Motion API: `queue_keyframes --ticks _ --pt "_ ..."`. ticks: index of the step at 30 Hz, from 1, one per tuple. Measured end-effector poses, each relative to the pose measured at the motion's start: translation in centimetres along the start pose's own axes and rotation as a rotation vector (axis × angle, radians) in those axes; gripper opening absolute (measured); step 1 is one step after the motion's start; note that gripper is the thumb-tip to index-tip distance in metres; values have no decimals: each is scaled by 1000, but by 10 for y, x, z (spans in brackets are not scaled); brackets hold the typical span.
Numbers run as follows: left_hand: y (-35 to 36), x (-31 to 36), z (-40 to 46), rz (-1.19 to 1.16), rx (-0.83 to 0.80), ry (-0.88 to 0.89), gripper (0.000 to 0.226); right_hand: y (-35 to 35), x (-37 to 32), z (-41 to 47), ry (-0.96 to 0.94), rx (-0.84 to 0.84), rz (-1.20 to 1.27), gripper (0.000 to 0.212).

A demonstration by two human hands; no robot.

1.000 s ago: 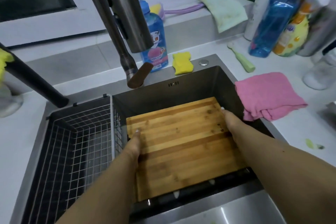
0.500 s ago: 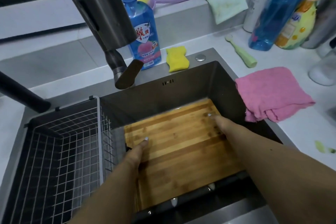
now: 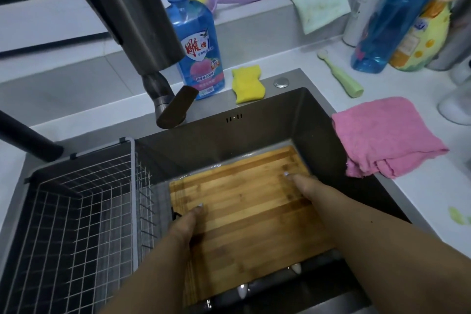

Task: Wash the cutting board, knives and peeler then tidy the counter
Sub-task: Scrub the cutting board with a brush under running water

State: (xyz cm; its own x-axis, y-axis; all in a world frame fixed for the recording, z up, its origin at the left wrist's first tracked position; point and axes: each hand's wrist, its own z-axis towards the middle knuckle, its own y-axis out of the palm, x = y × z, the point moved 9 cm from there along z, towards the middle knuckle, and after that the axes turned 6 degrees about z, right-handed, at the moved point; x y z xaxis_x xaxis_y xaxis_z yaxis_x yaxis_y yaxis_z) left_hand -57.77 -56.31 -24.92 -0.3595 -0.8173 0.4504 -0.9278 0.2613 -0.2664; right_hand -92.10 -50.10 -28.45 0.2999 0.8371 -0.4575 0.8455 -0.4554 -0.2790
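A bamboo cutting board [image 3: 249,211] lies low in the dark steel sink [image 3: 229,140], close to its bottom. My left hand [image 3: 182,229] grips the board's left edge with the thumb on top. My right hand [image 3: 308,190] holds the right edge near the far corner, thumb on the board's face. Two pale objects [image 3: 242,290] peek out from under the board's near edge; I cannot tell what they are. No knife or peeler is plainly visible.
A wire basket [image 3: 76,211] fills the sink's left part. The faucet [image 3: 142,20] hangs above, beside a blue soap bottle [image 3: 196,46] and a yellow sponge [image 3: 248,84]. On the right counter lie a pink cloth [image 3: 384,135], a green brush [image 3: 341,75] and bottles [image 3: 392,13].
The cutting board has gone down from rim height deep into the sink, with both hands still holding its edges.
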Motion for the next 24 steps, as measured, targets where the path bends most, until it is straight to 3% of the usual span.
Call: queue_keyframes --ticks 3,7,11,14,17,20,24 --pt "1 5 -7 -12 21 4 57 10 -5 -10 -52 -9 -196 89" --pt "-5 12 31 200 174 53 114 23 -56 -66 -387 88 -502 62" --pt "20 97 -81 342 240 357 68 10 -128 -136 -862 205 -421 29" --pt "42 134 -113 313 177 506 61 -21 -172 -175 -1043 345 -393 23" --pt "52 162 -138 321 155 609 42 -67 -202 -184 -1036 523 -380 31" --pt "55 185 -157 339 189 716 34 -111 -216 -171 -897 656 -495 41" --pt "50 200 -172 302 220 791 29 -135 -215 -131 -631 611 -775 47"
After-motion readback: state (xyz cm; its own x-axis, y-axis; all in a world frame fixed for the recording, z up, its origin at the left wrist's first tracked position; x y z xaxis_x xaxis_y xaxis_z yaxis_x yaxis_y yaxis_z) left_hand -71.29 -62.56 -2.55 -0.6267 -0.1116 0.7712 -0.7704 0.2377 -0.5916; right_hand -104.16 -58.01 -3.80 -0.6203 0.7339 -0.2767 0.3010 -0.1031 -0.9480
